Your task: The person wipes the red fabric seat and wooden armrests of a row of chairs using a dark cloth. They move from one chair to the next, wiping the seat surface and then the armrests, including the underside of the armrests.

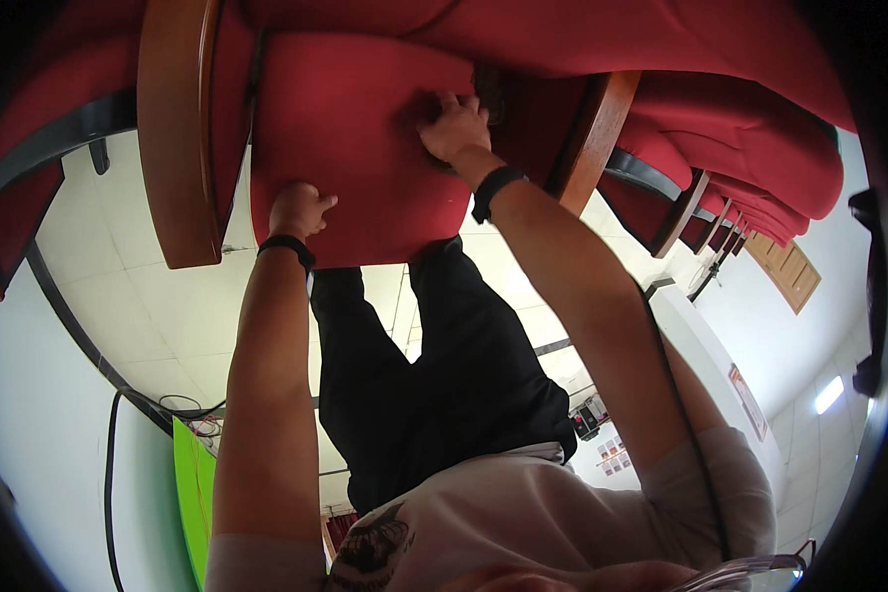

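A red upholstered seat (365, 118) fills the upper middle, between two wooden armrests. Low on its left side rests my left hand (301, 210). Its fingers are curled in under the palm and the thumb points right; anything inside is hidden. My right hand (456, 128) lies near the seat's upper right edge, its fingers bent but apart, touching the red fabric. A dark, unclear part (491, 94) of the chair shows just beyond those fingertips. Each wrist wears a black band.
The wooden armrest (178, 128) stands left of the seat, another armrest (599, 138) right of it. More red chairs (740, 148) run off to the right. Pale floor tiles (168, 306) show below. A bright green panel (192, 483) and black cables (113, 474) are at lower left.
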